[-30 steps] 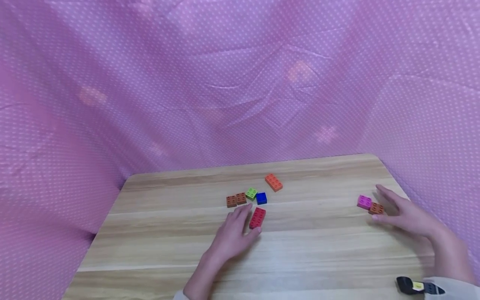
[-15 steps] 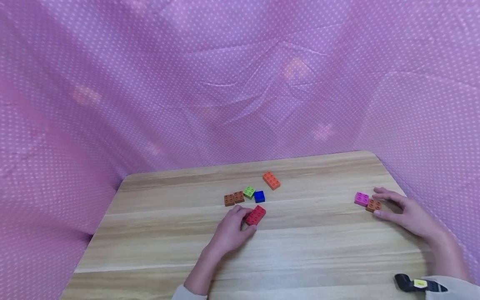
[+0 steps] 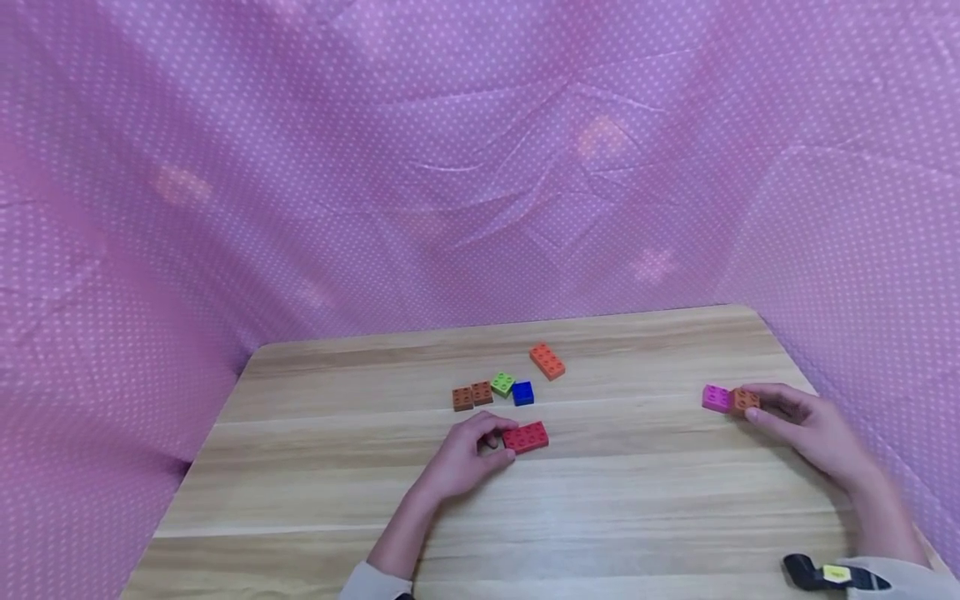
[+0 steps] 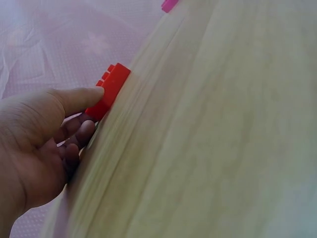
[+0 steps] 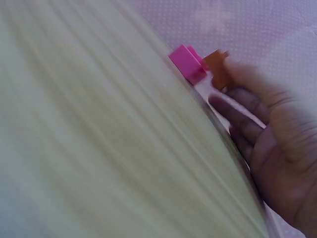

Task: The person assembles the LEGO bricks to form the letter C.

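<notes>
A red toy brick (image 3: 527,437) lies flat on the table, pinched at its left end between the thumb and fingers of my left hand (image 3: 465,454). The left wrist view shows the thumb on the side of this red brick (image 4: 110,91). At the right, my right hand (image 3: 817,433) pinches a brown brick (image 3: 745,402) between thumb and forefinger. Beside the brown brick, on its left, is a magenta brick (image 3: 716,398). In the right wrist view the brown brick (image 5: 218,69) looks slightly raised and tilted near the magenta brick (image 5: 187,64).
Behind my left hand, two brown bricks (image 3: 472,396), a lime green brick (image 3: 502,383) and a blue brick (image 3: 522,393) sit in a loose row. An orange brick (image 3: 547,361) lies farther back. Pink dotted cloth (image 3: 480,167) surrounds the wooden table (image 3: 615,517).
My left hand has gripped the red brick and turned it from upright-slanted to nearly sideways. My right fingers have closed onto the brown brick, and it has shifted slightly left with the magenta one.
</notes>
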A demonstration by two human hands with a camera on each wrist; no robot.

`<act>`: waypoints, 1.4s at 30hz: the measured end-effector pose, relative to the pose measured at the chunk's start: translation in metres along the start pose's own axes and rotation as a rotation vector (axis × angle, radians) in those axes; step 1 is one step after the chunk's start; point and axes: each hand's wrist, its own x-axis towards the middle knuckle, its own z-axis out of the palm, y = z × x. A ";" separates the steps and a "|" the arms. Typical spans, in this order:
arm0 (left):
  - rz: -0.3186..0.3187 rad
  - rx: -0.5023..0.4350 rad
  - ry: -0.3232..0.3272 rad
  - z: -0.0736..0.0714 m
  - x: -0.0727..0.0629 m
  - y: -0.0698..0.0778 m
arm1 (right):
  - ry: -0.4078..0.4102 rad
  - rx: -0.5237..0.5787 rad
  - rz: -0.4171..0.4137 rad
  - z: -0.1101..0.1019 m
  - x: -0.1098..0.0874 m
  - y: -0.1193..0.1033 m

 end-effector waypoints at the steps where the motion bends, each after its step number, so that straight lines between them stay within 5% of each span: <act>1: 0.000 -0.011 0.001 0.000 0.000 -0.001 | 0.017 0.023 -0.009 0.004 0.002 -0.003; 8: 0.016 -0.055 0.008 0.002 -0.002 -0.005 | 0.087 0.328 -0.121 0.032 0.017 -0.028; 11: 0.017 -0.061 0.006 0.003 -0.002 -0.004 | 0.054 0.548 -0.144 0.052 0.022 -0.049; 14: 0.010 -0.060 0.007 0.004 -0.002 -0.005 | -0.014 0.658 -0.149 0.084 0.027 -0.072; 20: 0.007 -0.056 0.000 0.005 -0.001 -0.003 | -0.148 0.535 -0.145 0.149 0.032 -0.111; 26: 0.013 -0.049 0.009 0.004 -0.001 -0.003 | -0.247 0.466 -0.213 0.192 0.039 -0.127; 42: 0.019 -0.020 0.020 0.003 -0.006 -0.006 | -0.316 0.314 -0.237 0.217 0.035 -0.134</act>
